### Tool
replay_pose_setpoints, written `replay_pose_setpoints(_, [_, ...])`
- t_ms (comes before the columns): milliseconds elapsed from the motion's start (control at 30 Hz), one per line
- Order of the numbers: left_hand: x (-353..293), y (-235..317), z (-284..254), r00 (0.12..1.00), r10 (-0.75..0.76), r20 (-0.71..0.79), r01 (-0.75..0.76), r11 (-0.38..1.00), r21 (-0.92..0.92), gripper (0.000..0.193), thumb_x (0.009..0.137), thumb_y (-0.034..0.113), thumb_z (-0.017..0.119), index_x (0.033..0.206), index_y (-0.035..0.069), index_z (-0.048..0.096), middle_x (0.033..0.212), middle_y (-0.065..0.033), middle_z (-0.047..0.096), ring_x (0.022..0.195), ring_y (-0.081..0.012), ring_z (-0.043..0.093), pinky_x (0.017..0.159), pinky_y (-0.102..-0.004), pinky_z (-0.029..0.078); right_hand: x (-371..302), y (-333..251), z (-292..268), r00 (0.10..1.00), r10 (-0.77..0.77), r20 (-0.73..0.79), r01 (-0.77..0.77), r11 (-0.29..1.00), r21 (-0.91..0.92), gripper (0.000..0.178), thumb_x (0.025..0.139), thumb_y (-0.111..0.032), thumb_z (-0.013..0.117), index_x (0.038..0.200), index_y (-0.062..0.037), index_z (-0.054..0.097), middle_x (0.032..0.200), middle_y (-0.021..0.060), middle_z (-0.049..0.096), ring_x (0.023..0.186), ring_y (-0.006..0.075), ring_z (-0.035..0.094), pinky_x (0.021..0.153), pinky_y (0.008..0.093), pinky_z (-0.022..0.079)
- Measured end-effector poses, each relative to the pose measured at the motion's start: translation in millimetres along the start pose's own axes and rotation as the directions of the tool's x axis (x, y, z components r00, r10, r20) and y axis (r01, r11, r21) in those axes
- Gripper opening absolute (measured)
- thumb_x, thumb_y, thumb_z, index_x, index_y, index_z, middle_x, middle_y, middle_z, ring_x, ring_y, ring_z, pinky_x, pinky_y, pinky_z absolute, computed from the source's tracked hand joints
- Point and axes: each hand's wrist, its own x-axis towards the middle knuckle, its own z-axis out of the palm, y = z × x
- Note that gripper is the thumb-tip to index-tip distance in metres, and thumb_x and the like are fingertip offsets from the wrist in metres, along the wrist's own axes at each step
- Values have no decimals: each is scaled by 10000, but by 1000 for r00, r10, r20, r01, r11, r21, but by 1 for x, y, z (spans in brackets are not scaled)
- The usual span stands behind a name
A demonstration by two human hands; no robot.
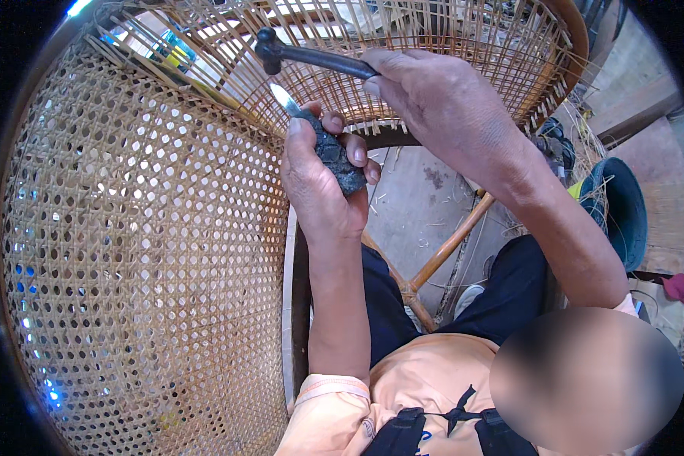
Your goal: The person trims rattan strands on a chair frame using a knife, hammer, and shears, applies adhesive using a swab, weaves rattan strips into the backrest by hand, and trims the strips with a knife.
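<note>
My left hand [319, 178] is wrapped around the dark, rough handle of a short-bladed knife-like tool [334, 156], its bright tip pointing up and a little left. My right hand [460, 102] grips a small dark hammer [319, 58] by its handle, the head just above the blade tip with a narrow gap between. Woven cane panel [144, 258] stands to my left, and open rattan lattice [463, 76] curves behind both hands. Below them, bamboo-like poles [452, 245] meet near my knees; a teal bucket [627, 213] sits off right.
</note>
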Motion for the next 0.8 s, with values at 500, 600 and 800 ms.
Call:
replay_pose_setpoints(500, [-2, 6, -8, 999, 48, -6, -47, 992, 119, 285, 944, 279, 455, 1125, 58, 445, 818, -19, 521, 536, -138, 507, 384, -295, 421, 2, -1, -5, 994, -74, -86, 75, 997, 7, 212, 941, -165, 481, 1004, -3, 602, 760, 187, 639, 733, 321, 671, 622, 411, 541])
replay_pose_setpoints(600, [-2, 6, -9, 1000, 28, -7, -27, 995, 98, 285, 945, 281, 453, 1123, 59, 447, 813, -19, 519, 535, -137, 504, 385, -295, 421, 2, -5, -3, 1000, -3, -11, 4, 999, 43, 190, 924, -140, 493, 1008, -3, 596, 797, 186, 645, 774, 313, 674, 646, 415, 541])
replay_pose_setpoints(800, [-4, 7, -7, 999, 19, -31, -16, 997, 77, 291, 951, 305, 459, 1111, 63, 448, 802, -23, 516, 533, -138, 500, 385, -297, 421, 1, -14, 1, 994, -51, 94, 52, 999, -7, 187, 849, -77, 527, 1008, -3, 592, 836, 190, 643, 801, 332, 668, 681, 417, 545])
